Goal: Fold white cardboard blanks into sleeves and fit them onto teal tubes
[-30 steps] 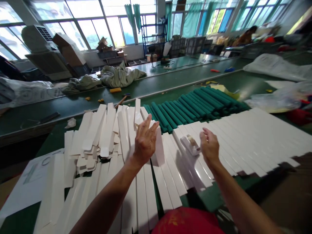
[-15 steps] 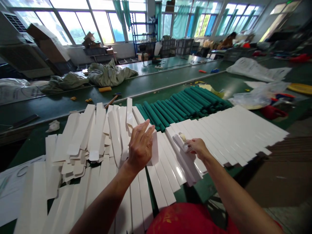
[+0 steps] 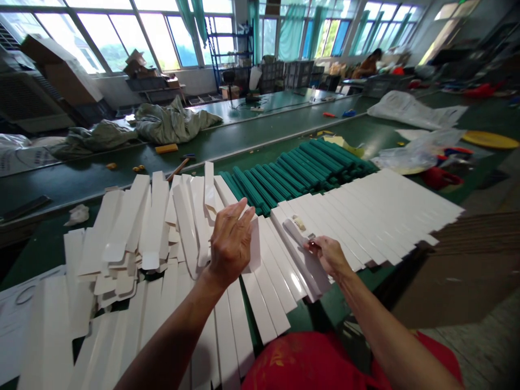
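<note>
My left hand (image 3: pixel 231 241) is raised with its fingers wrapped round the upper end of a white folded carton (image 3: pixel 254 250) that it holds tilted up off the table. My right hand (image 3: pixel 329 255) is closed on a small white tape dispenser (image 3: pixel 298 232), pressed against the near end of a long white flat carton (image 3: pixel 309 265). Rows of white flat cartons (image 3: pixel 374 216) lie side by side under both hands. Behind them sits a row of green bars (image 3: pixel 292 173).
A loose heap of white die-cut blanks (image 3: pixel 138 233) lies to the left. A green conveyor belt (image 3: pixel 122 168) runs behind, with crumpled cloth (image 3: pixel 170 122). Plastic bags (image 3: pixel 410 157) and a red object (image 3: pixel 441 177) sit at right. A brown cardboard sheet (image 3: pixel 467 260) lies at the right edge. A person works far back.
My right hand has come down and toward me along the long carton, now gripping the tape dispenser. My left hand stays on its carton. The view has shifted slightly right.
</note>
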Demonstrator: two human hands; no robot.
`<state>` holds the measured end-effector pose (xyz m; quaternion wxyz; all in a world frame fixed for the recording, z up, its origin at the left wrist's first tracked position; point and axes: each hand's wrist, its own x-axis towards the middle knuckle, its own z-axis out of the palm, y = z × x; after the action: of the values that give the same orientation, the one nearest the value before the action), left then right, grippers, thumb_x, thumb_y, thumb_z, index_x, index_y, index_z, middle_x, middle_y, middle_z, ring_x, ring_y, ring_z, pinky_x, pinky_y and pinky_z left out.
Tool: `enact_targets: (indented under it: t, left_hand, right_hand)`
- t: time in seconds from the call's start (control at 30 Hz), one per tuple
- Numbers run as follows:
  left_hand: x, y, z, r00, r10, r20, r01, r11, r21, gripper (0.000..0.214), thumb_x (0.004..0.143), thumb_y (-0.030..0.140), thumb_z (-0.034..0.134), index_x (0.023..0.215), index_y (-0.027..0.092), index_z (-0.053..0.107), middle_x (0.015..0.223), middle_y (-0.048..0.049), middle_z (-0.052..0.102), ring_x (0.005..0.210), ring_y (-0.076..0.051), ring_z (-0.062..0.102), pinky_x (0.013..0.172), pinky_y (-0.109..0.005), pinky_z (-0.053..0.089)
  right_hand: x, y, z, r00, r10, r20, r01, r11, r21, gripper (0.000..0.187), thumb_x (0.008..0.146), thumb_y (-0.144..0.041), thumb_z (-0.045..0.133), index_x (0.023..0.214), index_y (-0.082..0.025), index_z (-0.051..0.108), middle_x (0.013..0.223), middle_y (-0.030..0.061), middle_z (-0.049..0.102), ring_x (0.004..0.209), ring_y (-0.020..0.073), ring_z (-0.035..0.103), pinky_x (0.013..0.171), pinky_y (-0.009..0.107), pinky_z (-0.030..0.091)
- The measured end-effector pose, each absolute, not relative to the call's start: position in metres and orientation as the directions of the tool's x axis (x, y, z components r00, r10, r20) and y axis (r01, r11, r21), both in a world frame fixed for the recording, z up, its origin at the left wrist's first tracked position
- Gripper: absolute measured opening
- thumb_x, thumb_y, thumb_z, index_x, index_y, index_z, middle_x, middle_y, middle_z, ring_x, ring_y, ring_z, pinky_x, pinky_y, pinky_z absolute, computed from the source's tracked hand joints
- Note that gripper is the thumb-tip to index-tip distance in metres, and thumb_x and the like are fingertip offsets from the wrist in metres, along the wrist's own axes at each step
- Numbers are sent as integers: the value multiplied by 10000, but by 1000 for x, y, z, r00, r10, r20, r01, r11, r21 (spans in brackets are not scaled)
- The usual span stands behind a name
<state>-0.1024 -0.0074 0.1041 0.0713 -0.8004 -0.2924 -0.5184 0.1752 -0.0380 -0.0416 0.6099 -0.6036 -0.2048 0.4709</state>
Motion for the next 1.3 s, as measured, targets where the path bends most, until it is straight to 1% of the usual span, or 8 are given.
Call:
enact_targets:
  t: [0.13,0.27,0.6,0.73,0.83,0.97,1.13,1.3]
  left_hand:
    - [-103,-8,105,307,396,865,541,-821,184,410,861,65,574,1265,133,547,1272,-182,616,1209,-279,564,977,-489,489]
    - [-107,-5,107,340,410,846,520,-832,194,427,856,79,553,1280,106,513,1298,-209,587,1245,-289,536,1000,-499,472]
    - [-114,5,108,313,456,833,548,-803,234,527,890,120,505,1401,108,373,1307,-198,572,1266,-272,509,1017,-477,484]
    - [-104,-3,107,297,495,816,527,-798,292,663,898,156,524,1484,120,213,1323,-189,566,1245,-268,526,1007,-460,508]
    - [-96,-8,105,288,499,817,547,-786,288,741,897,152,531,1510,107,116,1352,-195,548,1249,-277,523,1022,-470,500]
    - [-93,-10,103,278,500,820,565,-776,281,751,891,130,529,1511,98,106,1333,-190,562,1239,-278,528,1012,-450,512]
    - [-94,-11,102,266,510,818,575,-765,290,718,890,121,540,1495,89,156,1318,-191,565,1246,-271,517,1016,-434,515]
    - [-90,-10,98,257,520,815,586,-754,296,734,896,132,547,1503,99,135,1307,-187,571,1239,-269,519,1005,-442,523]
  right_hand:
    - [179,-46,-50,448,838,-311,-283,-198,-939,359,575,-391,792,651,-167,523,589,16,611,554,156,615,562,309,589]
    - [177,-48,-54,445,843,-303,-223,-223,-949,392,607,-453,776,721,-175,524,470,-53,510,360,108,481,349,238,453]
    - [133,-58,-29,502,787,-358,-245,-267,-932,465,538,-476,802,641,-181,458,433,-65,444,348,89,426,302,229,403]
    - [89,-61,54,238,963,-125,-276,-57,-960,334,724,-410,759,825,-172,547,543,-55,511,424,90,484,362,220,448]
    - [58,-53,111,131,989,69,-279,103,-955,241,814,-366,701,893,-183,566,573,-57,527,422,89,496,373,225,459]
    - [34,-42,135,120,981,154,-183,174,-968,192,855,-344,662,897,-173,585,620,-36,583,415,88,520,372,220,454]
    - [28,-38,139,165,981,105,-109,124,-986,242,821,-366,687,894,-165,575,617,-29,601,373,94,514,330,213,420]
    - [38,-31,155,52,994,-99,-182,-89,-979,328,722,-374,755,793,-177,503,489,-56,527,331,99,449,281,218,399]
